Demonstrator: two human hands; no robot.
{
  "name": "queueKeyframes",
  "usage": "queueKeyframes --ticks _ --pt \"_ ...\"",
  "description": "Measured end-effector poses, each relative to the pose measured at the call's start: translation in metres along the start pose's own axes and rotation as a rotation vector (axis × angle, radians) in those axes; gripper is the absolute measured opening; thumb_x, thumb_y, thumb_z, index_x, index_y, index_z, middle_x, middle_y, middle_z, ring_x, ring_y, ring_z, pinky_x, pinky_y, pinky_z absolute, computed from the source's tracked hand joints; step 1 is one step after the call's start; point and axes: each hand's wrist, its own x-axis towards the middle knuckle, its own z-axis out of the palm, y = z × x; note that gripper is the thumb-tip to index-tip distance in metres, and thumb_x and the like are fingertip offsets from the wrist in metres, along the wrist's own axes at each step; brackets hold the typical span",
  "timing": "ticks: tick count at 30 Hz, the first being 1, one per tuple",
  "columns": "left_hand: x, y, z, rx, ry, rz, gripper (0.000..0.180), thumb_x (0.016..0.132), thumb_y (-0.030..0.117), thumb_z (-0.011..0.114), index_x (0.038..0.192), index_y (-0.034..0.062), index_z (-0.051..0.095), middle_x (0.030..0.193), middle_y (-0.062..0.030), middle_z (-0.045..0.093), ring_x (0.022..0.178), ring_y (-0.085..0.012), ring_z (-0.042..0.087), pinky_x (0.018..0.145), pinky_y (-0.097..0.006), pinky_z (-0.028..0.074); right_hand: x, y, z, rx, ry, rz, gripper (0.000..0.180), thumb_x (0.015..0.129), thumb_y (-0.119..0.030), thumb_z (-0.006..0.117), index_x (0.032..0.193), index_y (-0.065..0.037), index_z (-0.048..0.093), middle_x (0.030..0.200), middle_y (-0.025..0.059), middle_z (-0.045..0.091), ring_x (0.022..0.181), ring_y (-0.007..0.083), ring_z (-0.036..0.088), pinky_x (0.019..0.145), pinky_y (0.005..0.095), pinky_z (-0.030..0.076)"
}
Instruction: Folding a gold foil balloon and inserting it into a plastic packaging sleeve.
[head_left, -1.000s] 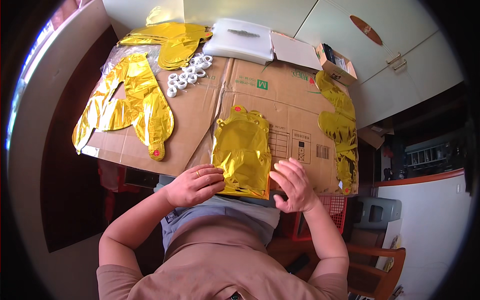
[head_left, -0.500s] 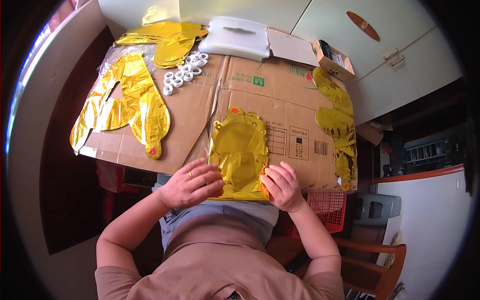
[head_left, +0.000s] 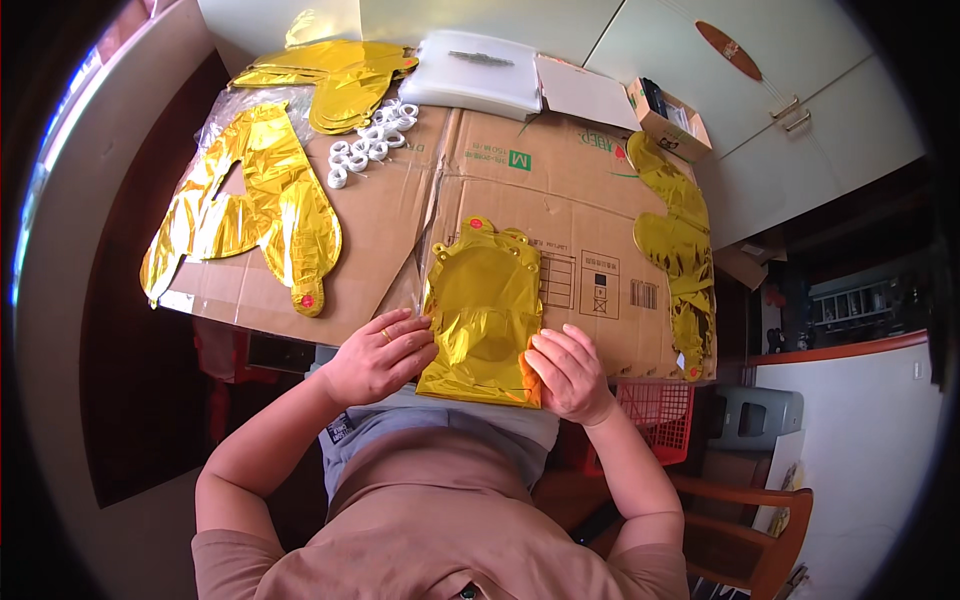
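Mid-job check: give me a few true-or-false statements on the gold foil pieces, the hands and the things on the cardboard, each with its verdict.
1. Both hands rest on the near end of one gold foil balloon. True: the left hand holds its left edge, the right hand its lower right corner.
2. The cardboard sheet is bare apart from that balloon. False: more gold foil pieces lie at the left and the right.
3. The white rings lie beside the right hand. False: they lie at the far left.
4. A small open box stands at the far right corner. True.
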Motion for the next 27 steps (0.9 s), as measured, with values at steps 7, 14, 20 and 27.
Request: queueKeyframes --ticks 7,14,20,27 --pt "0.002 -0.001 -0.001 -0.021 0.007 0.020 0.030 0.085 0.014 0.062 0.113 0.0026 0.063 0.112 -0.0129 0.065 0.111 -0.0299 0.065 0.102 -0.046 0.051 0.017 0.008 -0.007 0.003 -0.075 0.001 0.028 0.084 -0.011 0.068 0.111 -0.005 0.069 0.115 0.0096 0.069 0.109 0.0270 0.066 0.102 0.0454 0.048" --pt "0.004 -0.002 -0.002 -0.027 0.009 0.024 0.029 0.086 0.014 0.061 0.113 0.0024 0.062 0.112 -0.0128 0.065 0.110 -0.0289 0.065 0.101 -0.045 0.051 0.025 0.011 -0.008 0.021 -0.081 0.024 0.027 0.085 -0.010 0.065 0.112 -0.005 0.069 0.115 0.0093 0.069 0.108 0.0262 0.066 0.101 0.0461 0.048" --pt "0.004 -0.004 -0.003 -0.043 -0.013 0.018 0.032 0.084 0.013 0.068 0.114 0.0039 0.063 0.116 -0.0119 0.066 0.112 -0.0284 0.066 0.101 -0.046 0.050 0.024 0.014 -0.007 0.012 -0.121 -0.014 0.025 0.086 -0.012 0.062 0.108 -0.004 0.070 0.113 0.0101 0.069 0.107 0.0256 0.065 0.103 0.0466 0.047" --pt "0.004 -0.004 -0.002 -0.064 0.012 0.001 0.026 0.087 0.011 0.066 0.112 0.0032 0.062 0.114 -0.0116 0.067 0.108 -0.0269 0.067 0.099 -0.042 0.052 0.026 0.015 -0.007 0.043 -0.105 -0.013 0.022 0.086 -0.012 0.062 0.104 -0.004 0.070 0.110 0.0106 0.070 0.104 0.0252 0.065 0.103 0.0476 0.047"
